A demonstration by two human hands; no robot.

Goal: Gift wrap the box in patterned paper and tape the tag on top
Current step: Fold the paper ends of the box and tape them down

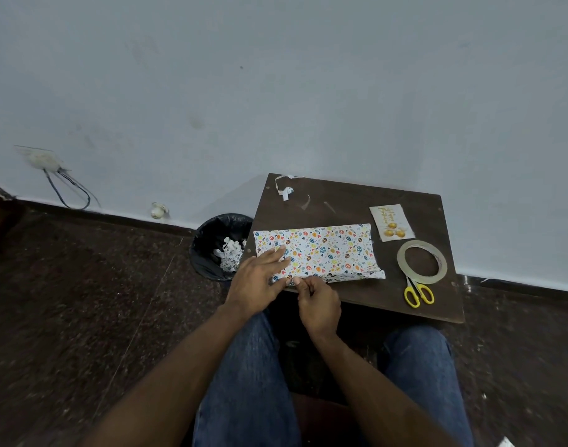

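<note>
A box wrapped in white paper with coloured egg patterns (pixel 327 250) lies on a small dark wooden table (pixel 356 201). My left hand (pixel 260 282) rests flat on the box's near left corner, fingers straight, thumb at the front edge. My right hand (pixel 318 301) has curled fingers and pinches the paper's near edge right beside the left thumb. The paper's right end sticks out past the box, unfolded. A beige birthday tag (pixel 391 222) with gold balloons lies to the right of the box. A tape roll (pixel 422 261) sits below the tag.
Yellow-handled scissors (pixel 418 291) lie by the tape near the table's front right. Paper and tape scraps (pixel 285 188) sit at the back left corner. A black bin (pixel 219 246) with paper offcuts stands on the floor left of the table. My knees are under the front edge.
</note>
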